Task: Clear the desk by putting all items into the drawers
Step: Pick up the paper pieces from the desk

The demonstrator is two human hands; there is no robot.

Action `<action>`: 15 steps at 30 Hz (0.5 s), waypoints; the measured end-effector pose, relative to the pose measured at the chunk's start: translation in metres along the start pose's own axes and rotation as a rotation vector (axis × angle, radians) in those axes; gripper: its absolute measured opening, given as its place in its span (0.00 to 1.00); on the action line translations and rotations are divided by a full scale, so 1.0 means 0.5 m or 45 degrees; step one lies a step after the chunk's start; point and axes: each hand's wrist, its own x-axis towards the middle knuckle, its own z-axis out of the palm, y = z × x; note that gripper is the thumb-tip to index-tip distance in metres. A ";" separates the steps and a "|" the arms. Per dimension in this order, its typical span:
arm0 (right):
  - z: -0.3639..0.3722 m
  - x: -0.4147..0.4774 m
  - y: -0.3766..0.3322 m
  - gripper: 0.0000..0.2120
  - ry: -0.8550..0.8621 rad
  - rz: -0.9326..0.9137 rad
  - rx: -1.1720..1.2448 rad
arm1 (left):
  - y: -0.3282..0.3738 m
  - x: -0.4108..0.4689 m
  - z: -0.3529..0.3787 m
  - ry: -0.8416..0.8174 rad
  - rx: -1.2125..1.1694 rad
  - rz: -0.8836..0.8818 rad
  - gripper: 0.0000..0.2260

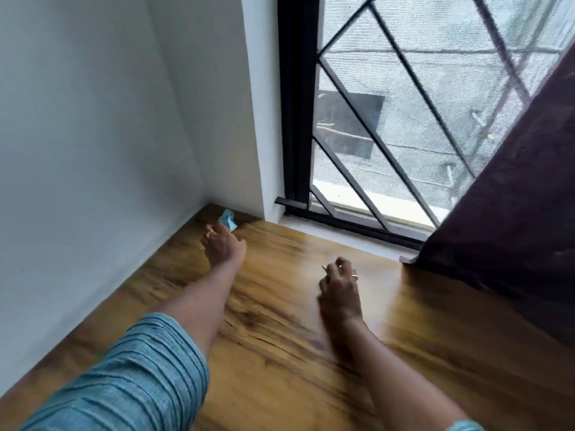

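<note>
One crumpled blue paper (228,219) lies in the far-left table (280,353) corner, just beyond the unclenched left hand (221,244); right hand (339,287), farther off, grips small thin items.

White walls (93,119), barred window (389,119), maroon curtain (513,213).

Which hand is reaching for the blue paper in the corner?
The left hand. It stretches to the crumpled blue paper by the wall, while the right hand stays near the window, closed around small thin things.
</note>
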 end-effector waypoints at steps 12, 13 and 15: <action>0.109 0.121 -0.004 0.15 -0.046 -0.422 -0.459 | 0.007 0.151 0.029 -0.184 0.020 -0.001 0.32; 0.111 0.123 -0.001 0.16 -0.032 -0.430 -0.494 | 0.008 0.157 0.034 -0.195 0.018 0.002 0.31; 0.112 0.121 0.002 0.16 -0.010 -0.447 -0.535 | 0.010 0.161 0.039 -0.214 0.033 0.010 0.28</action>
